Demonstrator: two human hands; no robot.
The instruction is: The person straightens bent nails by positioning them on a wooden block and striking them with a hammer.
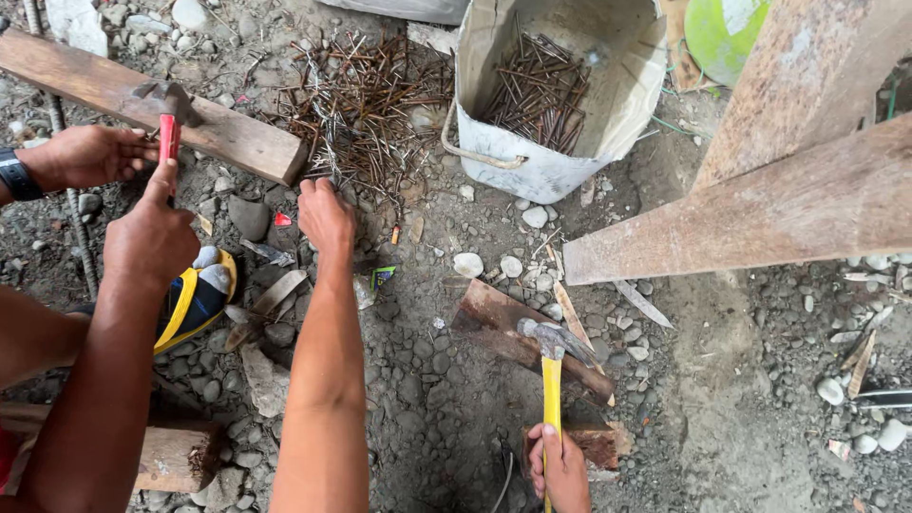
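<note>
Rusty nails (366,114) | touching left hand (326,214) | right hand (560,470) grips hammer (551,370)

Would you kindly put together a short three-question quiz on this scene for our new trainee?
1. True or false: the person's left hand grips a red-handled hammer whose head is over a wooden plank.
2. What does the right hand reach into? A) a paint tin B) the pile of rusty nails C) a toolbox
3. Fill in: the co-worker's hand at the bottom edge holds a claw hammer with a ____ handle.

Key: 1 true; 2 B; 3 yellow.
</note>
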